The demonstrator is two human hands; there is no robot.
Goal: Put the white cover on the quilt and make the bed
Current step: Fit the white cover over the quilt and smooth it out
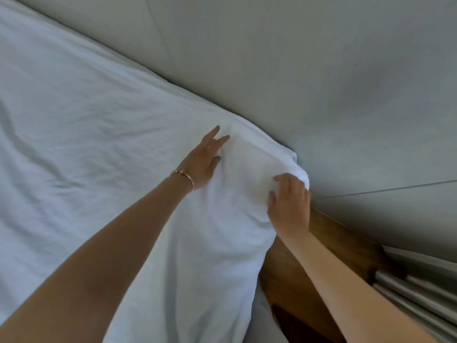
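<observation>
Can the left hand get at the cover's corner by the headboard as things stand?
Probably yes: the left hand lies flat on the white cover beside that corner, nothing between; the right hand already grips it.

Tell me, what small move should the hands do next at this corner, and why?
Probably the right hand should pull the white cover corner toward the headboard while the left hand, lying flat, smooths outward. The corner is still bunched and rumpled there.

left hand [201, 162]: fingers straight, flat | right hand [290, 201]: fingers seemingly curled
</observation>
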